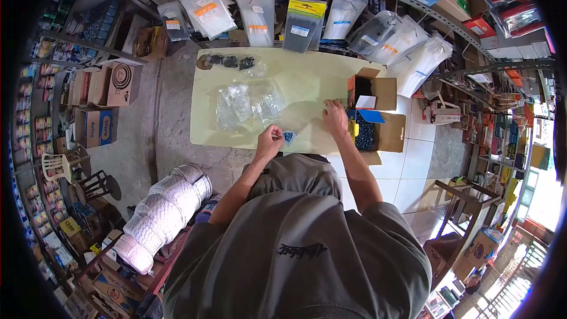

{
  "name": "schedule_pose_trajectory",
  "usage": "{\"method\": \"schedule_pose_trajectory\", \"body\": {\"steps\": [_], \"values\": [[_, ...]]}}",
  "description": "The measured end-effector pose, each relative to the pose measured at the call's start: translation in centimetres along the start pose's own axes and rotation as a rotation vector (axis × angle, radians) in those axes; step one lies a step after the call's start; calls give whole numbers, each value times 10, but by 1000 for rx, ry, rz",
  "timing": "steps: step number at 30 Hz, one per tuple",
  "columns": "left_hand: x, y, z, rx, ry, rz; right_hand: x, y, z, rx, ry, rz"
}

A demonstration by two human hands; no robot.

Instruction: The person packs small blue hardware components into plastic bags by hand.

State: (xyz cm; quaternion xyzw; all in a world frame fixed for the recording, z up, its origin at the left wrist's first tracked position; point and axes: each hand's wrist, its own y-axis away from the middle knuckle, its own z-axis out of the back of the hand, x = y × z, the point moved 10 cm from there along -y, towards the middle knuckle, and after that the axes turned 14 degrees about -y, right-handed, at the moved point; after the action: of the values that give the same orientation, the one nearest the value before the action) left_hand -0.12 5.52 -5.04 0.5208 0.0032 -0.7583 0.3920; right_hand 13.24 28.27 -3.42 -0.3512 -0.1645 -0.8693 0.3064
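Observation:
My left hand (pixel 270 137) is closed at the near edge of the table, pinching the edge of a small clear plastic bag (pixel 289 136) with small blue pieces inside. Further right, my right hand (pixel 335 117) is just over the tabletop, its bent fingers apart and nothing visible in them. Beside it stands an open cardboard box (pixel 367 133) filled with small dark-blue pieces, too small to name. Behind that, another open box (pixel 384 93) holds black pieces. Clear plastic bags (pixel 248 105) lie flat in the middle of the pale yellow table (pixel 207 134).
Several small bags of dark pieces (pixel 231 61) and a brown tape roll (pixel 204 62) lie at the table's far left. Packs of cable ties (pixel 257 20) hang along the back. A large wrapped rope bundle (pixel 166 212) stands at left; a wooden stool (pixel 466 201) is at right.

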Motion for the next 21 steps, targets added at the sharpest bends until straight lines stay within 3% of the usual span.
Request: {"method": "schedule_pose_trajectory", "body": {"steps": [15, 21], "values": [[7, 7, 1, -4, -27, 15, -8, -20, -14, 133, 203, 39], [4, 3, -1, -27, -45, -19, 34, 4, -13, 87, -98, 172]]}}
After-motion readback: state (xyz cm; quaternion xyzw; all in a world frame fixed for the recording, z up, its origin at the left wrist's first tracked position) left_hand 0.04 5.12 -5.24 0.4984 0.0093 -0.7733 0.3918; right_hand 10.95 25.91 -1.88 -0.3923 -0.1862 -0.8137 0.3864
